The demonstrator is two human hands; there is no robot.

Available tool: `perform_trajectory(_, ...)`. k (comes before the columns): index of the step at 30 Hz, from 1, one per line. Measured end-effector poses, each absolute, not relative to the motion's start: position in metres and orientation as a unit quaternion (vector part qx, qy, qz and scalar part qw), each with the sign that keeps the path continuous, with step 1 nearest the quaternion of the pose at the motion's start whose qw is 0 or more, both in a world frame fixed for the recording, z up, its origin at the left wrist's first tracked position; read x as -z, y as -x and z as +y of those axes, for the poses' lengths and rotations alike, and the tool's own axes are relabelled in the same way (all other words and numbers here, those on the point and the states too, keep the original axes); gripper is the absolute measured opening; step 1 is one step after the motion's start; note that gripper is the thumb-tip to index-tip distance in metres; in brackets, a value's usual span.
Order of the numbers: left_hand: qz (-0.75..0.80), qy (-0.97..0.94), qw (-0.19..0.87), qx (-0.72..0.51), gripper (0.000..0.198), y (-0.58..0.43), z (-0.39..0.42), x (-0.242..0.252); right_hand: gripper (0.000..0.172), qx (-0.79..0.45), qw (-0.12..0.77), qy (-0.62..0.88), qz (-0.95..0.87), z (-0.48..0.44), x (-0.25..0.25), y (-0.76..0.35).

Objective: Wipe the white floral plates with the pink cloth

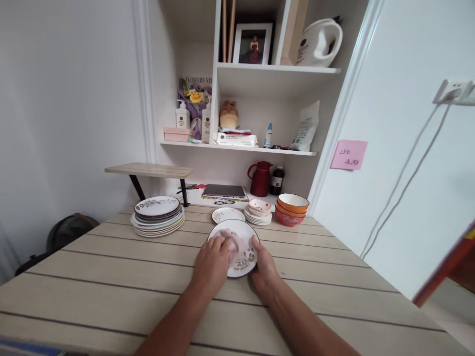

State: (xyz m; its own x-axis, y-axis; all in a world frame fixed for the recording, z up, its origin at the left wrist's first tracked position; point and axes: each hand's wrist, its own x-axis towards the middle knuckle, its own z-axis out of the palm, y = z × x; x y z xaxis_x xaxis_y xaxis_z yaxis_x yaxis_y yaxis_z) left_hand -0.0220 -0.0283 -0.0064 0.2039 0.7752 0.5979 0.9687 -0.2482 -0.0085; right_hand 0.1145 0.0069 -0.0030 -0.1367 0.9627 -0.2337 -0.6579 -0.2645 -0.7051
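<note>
A white plate [243,232] with a dark rim and flower print lies on the wooden table [111,267] in front of me. My left hand [211,264] presses a pale pink cloth [232,240] onto the plate, fingers closed on the cloth. My right hand [264,267] grips the plate's right rim, thumb on top.
A stack of plates [158,215] stands at the back left. Behind the plate sit a small plate [228,214], a pink bowl on saucers [259,210] and stacked orange bowls [292,207]. Shelves, a red jug [260,178] and a tablet [224,191] line the back wall.
</note>
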Motion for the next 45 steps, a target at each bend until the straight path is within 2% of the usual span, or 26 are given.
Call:
perform_trajectory(7, -0.458, 0.84, 0.138, 0.256, 0.047, 0.012, -0.035, 0.009, 0.023, -0.739, 0.534, 0.312, -0.268, 0.003, 0.001, -0.117)
perform_trajectory(13, -0.586, 0.74, 0.188, 0.271, 0.045, 0.016, -0.025, 0.01, 0.041, -0.731, 0.514, 0.285, -0.346, -0.004, 0.001, -0.109)
perform_trajectory(17, -0.634, 0.694, 0.211, 0.269, 0.039, 0.02, -0.024, 0.006, 0.037, -0.72, 0.53, 0.313, -0.32, -0.005, 0.0, -0.108)
perform_trajectory(23, -0.585, 0.747, 0.162, 0.271, 0.03, 0.018, -0.034, 0.0, 0.032, -0.718, 0.557, 0.356, -0.218, 0.005, 0.0, -0.116)
perform_trajectory(28, -0.462, 0.833, 0.11, 0.284, 0.047, 0.01, -0.035, 0.011, 0.026, -0.743, 0.535, 0.33, -0.23, 0.007, 0.002, -0.121)
perform_trajectory(31, -0.453, 0.843, 0.121, 0.263, 0.055, 0.008, -0.031, 0.019, 0.022, -0.743, 0.523, 0.324, -0.264, 0.003, 0.002, -0.118)
perform_trajectory(37, -0.615, 0.704, 0.211, 0.285, 0.046, 0.015, -0.02, 0.02, 0.039, -0.729, 0.519, 0.322, -0.31, -0.003, 0.0, -0.11)
perform_trajectory(41, -0.644, 0.685, 0.214, 0.266, 0.034, 0.021, -0.024, 0.009, 0.033, -0.708, 0.554, 0.352, -0.26, 0.002, 0.004, -0.111)
perform_trajectory(45, -0.605, 0.725, 0.187, 0.271, 0.027, 0.017, -0.034, 0.003, 0.032, -0.72, 0.557, 0.35, -0.222, 0.01, 0.008, -0.118)
